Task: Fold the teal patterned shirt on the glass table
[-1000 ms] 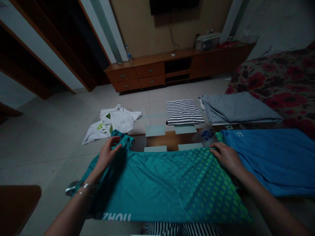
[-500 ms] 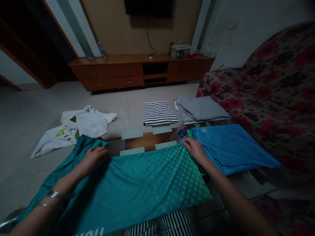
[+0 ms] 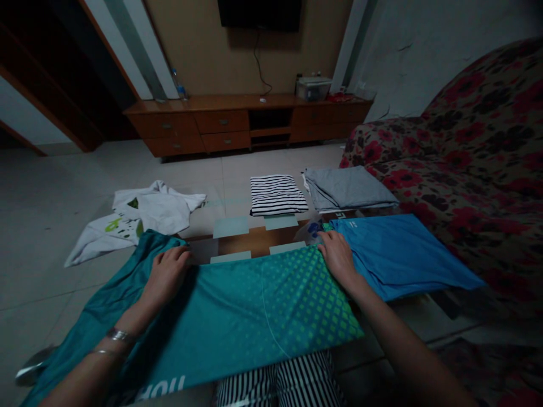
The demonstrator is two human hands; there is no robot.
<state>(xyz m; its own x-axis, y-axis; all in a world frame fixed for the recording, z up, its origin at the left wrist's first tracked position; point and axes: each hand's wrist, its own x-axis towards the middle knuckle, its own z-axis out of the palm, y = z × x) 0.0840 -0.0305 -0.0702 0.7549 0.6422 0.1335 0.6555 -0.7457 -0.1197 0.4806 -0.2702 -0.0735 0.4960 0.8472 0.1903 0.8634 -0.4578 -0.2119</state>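
Note:
A teal sports shirt (image 3: 229,311) with a green diamond pattern and partly visible white lettering lies spread in front of me, over a low glass table and toward my lap. My left hand (image 3: 169,268) is at its far edge near the bunched left part, fingers curled on the cloth. At the far right corner, my right hand (image 3: 338,257) rests on the patterned end with its fingers stretched out. Beside that hand lies a folded blue garment (image 3: 403,254).
Behind the shirt are a folded striped garment (image 3: 278,195), folded grey clothing (image 3: 348,187) and a crumpled white shirt (image 3: 163,209). A floral-covered sofa (image 3: 407,152) stands right. A wooden TV cabinet (image 3: 224,121) lines the far wall.
My right hand's fingers have loosened from their pinch on the corner and stretched forward. My left hand has shifted slightly right along the shirt's edge. The view has moved a little.

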